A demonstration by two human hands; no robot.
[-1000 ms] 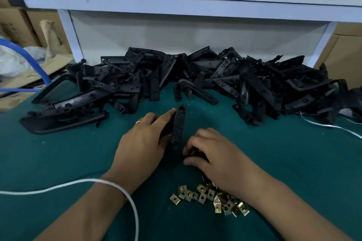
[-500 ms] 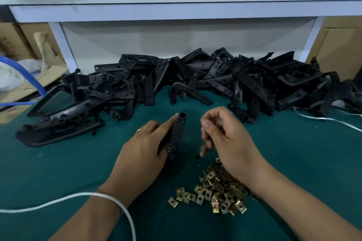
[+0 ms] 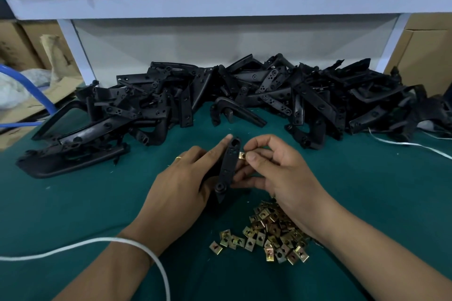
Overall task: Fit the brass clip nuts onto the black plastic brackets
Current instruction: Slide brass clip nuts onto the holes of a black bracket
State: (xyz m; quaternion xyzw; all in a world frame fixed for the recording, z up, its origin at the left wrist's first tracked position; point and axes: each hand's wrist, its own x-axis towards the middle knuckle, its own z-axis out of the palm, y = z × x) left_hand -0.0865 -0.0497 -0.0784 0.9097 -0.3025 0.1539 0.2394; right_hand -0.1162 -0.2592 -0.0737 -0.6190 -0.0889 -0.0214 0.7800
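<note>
Here, frame centre, our left hand (image 3: 181, 186) grips bracket (image 3: 228, 168); right hand (image 3: 281, 173) pinches nut (image 3: 242, 155) at its edge. Skewed, it could slip free.

two hands (image 3: 181, 188), one held bracket (image 3: 228, 166), one pinched clip nut (image 3: 242, 155), heaps uncountable

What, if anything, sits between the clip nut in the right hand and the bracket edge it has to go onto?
Nothing visible. The right hand pinches the brass clip nut right beside the edge of the black bracket, which the left hand holds upright. Whether nut and edge already touch is unclear.
</note>
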